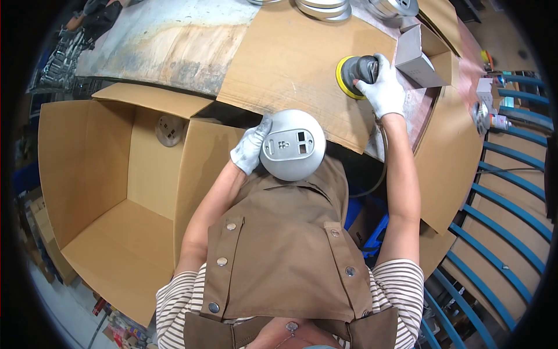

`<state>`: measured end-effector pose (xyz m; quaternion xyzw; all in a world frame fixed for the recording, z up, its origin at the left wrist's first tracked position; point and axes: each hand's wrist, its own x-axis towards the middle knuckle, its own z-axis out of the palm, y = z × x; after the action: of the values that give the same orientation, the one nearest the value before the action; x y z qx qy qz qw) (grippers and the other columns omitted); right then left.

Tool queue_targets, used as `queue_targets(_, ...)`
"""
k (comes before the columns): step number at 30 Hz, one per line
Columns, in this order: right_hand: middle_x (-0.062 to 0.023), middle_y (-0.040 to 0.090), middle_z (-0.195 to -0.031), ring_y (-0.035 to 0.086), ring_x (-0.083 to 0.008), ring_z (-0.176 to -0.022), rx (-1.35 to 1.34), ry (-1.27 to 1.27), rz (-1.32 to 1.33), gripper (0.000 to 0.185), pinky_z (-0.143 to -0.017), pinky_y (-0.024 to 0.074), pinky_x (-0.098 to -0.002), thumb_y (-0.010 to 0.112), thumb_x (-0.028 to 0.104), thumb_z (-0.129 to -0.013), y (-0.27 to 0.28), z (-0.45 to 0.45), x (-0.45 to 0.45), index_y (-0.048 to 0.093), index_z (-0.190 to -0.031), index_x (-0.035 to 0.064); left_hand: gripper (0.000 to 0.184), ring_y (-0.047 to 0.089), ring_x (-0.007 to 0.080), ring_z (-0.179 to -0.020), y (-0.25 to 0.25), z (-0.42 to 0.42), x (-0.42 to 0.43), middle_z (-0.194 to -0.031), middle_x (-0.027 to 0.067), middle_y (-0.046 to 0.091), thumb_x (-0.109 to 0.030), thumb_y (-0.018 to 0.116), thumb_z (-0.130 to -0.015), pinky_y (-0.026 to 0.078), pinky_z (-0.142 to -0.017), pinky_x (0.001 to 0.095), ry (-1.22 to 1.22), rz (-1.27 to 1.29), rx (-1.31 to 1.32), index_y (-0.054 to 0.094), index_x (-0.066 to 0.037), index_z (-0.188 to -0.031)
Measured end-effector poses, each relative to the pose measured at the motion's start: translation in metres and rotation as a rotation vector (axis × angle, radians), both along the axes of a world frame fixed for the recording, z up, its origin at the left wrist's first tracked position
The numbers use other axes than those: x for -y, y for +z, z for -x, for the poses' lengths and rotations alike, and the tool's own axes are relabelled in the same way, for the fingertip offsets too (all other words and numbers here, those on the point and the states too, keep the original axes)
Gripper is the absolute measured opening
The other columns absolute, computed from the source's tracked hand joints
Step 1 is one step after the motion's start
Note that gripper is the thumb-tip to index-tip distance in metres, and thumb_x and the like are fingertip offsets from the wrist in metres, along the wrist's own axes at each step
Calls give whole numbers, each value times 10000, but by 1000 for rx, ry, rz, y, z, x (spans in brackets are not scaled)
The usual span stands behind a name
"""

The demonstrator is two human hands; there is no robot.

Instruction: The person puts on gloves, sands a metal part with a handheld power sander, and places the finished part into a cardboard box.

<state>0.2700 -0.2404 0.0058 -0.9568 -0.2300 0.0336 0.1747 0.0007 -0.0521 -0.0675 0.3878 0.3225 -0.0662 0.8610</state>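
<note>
A round silver metal disc (290,166) with an oval recessed plate and two square holes is held at the table's edge, in front of the brown apron. Gloved in white, my left hand (251,145) grips its left rim, thumb on the top face. My right hand (383,90), also in a white glove, is closed around a black sander (363,70) with a yellow-edged pad. The sander is tilted on its side over the cardboard sheet (279,70), its pad facing left. A hose runs down from my right wrist.
An open cardboard box (84,168) stands at the left, with a round metal part (170,129) inside. Stacked silver discs (324,8) lie at the far edge. Right of the sander is a small open carton (415,58). Blue curved bars (511,198) line the right side.
</note>
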Motion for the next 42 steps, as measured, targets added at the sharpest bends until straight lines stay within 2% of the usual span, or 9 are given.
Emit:
queue_targets(6,-180,570,-1255,594,-362,-1136,46,-23,79,850,-947,497,-430,838,409,-677,-4,-2,-12,465,-1381,112,737,629,165,-1058,-4,4,0,-1164,110,679,-623,607,-890,513,-920,303,-6,-39,-13,632,31,-1228)
queue_targets(12,-189,560,-1244,621,-389,-1045,504,121,60,822,-893,524,-465,804,457,-711,-5,14,-10,446,-1394,174,709,630,160,-1044,-2,4,-3,-1150,103,683,-588,634,-892,512,-913,302,9,-7,13,622,27,-1244)
queue_targets(15,-194,551,-1269,624,-396,-1051,377,92,33,815,-911,517,-467,802,454,-709,-10,12,-7,455,-1397,187,692,630,161,-1039,-4,5,-6,-1163,97,678,-570,648,-893,514,-906,303,26,30,41,615,16,-1259)
queue_targets(18,-197,544,-1276,625,-408,-1055,41,-58,16,781,-916,512,-470,799,423,-715,-6,1,-13,472,-1385,190,657,632,168,-1036,-6,9,1,-1182,90,669,-531,690,-879,518,-896,305,93,-68,73,618,2,-1257)
queue_targets(26,-219,527,-1235,630,-424,-1027,41,42,-73,704,-899,519,-466,779,319,-731,1,38,-4,480,-1346,152,609,654,174,-973,-47,25,28,-1138,84,668,-383,770,-859,564,-788,323,163,-53,-112,575,-4,-1294)
queue_targets(32,-291,481,-1241,659,-447,-866,-32,295,17,662,-775,563,-477,721,227,-772,19,113,8,457,-1374,155,599,643,201,-1056,-44,24,26,-1218,104,643,-367,748,-879,558,-884,361,110,-80,-146,558,-15,-1325)
queue_targets(36,-287,488,-1221,659,-452,-835,24,405,72,660,-741,565,-496,721,190,-756,19,111,5,470,-1366,182,511,643,142,-915,-49,27,29,-1064,79,691,-399,730,-895,540,-759,295,135,-173,-125,633,-9,-1212)
queue_targets(39,-296,485,-1253,632,-453,-991,-19,401,135,621,-833,550,-457,737,198,-780,29,100,-1,500,-1351,142,527,631,132,-892,-52,25,28,-1038,76,693,-426,725,-893,525,-739,287,112,-216,-146,640,-4,-1196)
queue_targets(42,-289,486,-1264,641,-445,-969,-48,411,133,622,-826,552,-463,729,192,-779,34,102,-9,500,-1357,158,563,621,127,-879,-55,26,30,-1024,75,692,-462,726,-882,516,-735,284,136,-236,-119,643,5,-1186)
